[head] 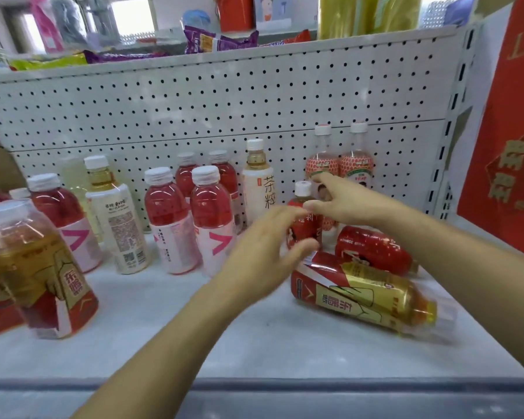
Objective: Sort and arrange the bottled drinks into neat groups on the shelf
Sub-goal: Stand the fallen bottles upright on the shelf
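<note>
The left hand (pixel 270 246) is held wide and cupped before a small red-labelled plastic bottle (pixel 298 229), right of centre on the matt shelf (pixel 254 343). The right hand (pixel 342 204) is splayed wide beside its round white cap (pixel 302 188).

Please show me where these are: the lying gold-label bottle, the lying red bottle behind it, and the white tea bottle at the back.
lying gold-label bottle (pixel 366 293), head view, on its gold label.
lying red bottle (pixel 375 249), head view, on its red label.
white tea bottle at the back (pixel 256 192), head view, on its white label.
</note>
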